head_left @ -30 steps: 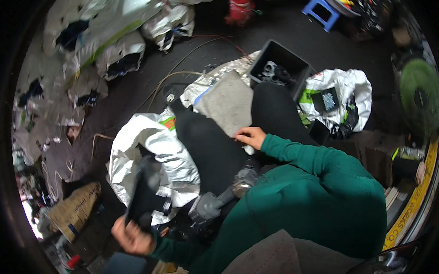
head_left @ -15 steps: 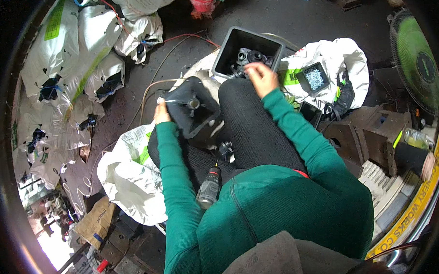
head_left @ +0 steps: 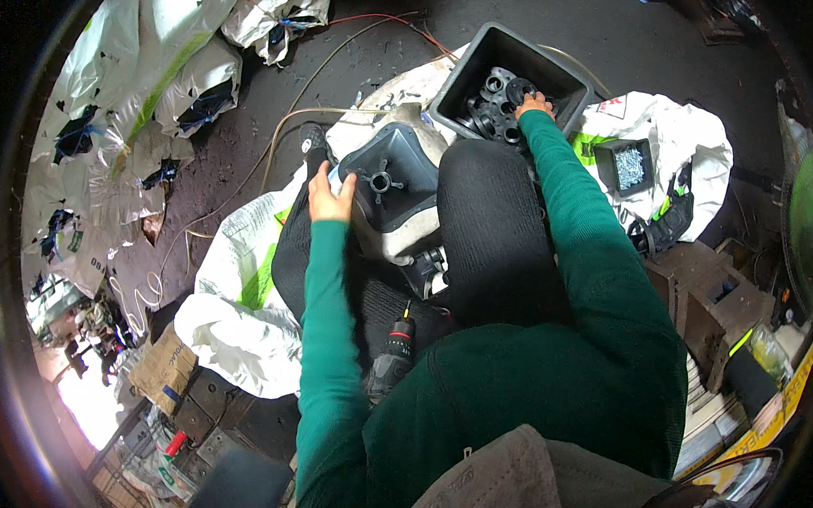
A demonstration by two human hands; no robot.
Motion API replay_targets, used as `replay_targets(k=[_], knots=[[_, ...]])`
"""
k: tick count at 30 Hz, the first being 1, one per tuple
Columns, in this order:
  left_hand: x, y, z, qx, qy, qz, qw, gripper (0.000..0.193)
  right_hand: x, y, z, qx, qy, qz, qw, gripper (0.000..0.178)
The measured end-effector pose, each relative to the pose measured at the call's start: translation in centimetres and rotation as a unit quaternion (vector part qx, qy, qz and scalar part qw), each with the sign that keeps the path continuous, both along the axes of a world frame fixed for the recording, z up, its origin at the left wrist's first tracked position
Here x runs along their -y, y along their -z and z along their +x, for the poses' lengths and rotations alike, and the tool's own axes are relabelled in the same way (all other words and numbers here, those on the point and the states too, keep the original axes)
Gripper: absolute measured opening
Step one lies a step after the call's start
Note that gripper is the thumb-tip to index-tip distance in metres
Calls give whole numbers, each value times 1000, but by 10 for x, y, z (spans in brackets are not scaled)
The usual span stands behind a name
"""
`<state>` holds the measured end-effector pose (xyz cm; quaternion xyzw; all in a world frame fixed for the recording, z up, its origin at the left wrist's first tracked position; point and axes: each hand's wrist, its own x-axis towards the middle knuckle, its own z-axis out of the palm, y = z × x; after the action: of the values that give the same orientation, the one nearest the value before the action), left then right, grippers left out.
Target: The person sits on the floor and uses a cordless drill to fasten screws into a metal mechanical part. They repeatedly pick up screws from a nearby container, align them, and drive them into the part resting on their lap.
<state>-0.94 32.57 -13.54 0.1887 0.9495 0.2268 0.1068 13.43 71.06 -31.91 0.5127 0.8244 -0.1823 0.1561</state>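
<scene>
My left hand [head_left: 329, 201] is open at the left edge of a black square plastic base [head_left: 414, 204]. Its thumb lies by the rim and its fingers are spread apart. In the middle of the base, a round socket with radiating ribs faces up. My right hand [head_left: 535, 107] reaches into a black bin [head_left: 569, 74], its fingers curled on a round black plastic part [head_left: 519, 91]. Several similar black parts [head_left: 484, 117] with ring-shaped ends lie beside it. A cordless drill [head_left: 394, 355] with a thin yellowish bit rests on my lap.
Right of the bin, a small black tray [head_left: 626, 167] of screws stands on a white sack [head_left: 698, 145]. Filled white sacks [head_left: 140, 66] are piled at far left. A hose [head_left: 281, 124] and a red cable run over the dark floor. Dark metal blocks [head_left: 708, 288] stand right.
My right hand has gone deeper into the bin, onto a round part. The black base now lies flatter, socket up, and my left hand's fingers have spread. The view has shifted.
</scene>
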Motion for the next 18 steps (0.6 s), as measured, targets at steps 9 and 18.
replay_targets(k=[9,18], knots=[[134,-211,170,368,160,32,915,61,-10,-3,0,-64,-71,73,993,27],[141,-156,220,69,126,-74,987,53,165,-177,-58,-445,-581,-53,679,16]])
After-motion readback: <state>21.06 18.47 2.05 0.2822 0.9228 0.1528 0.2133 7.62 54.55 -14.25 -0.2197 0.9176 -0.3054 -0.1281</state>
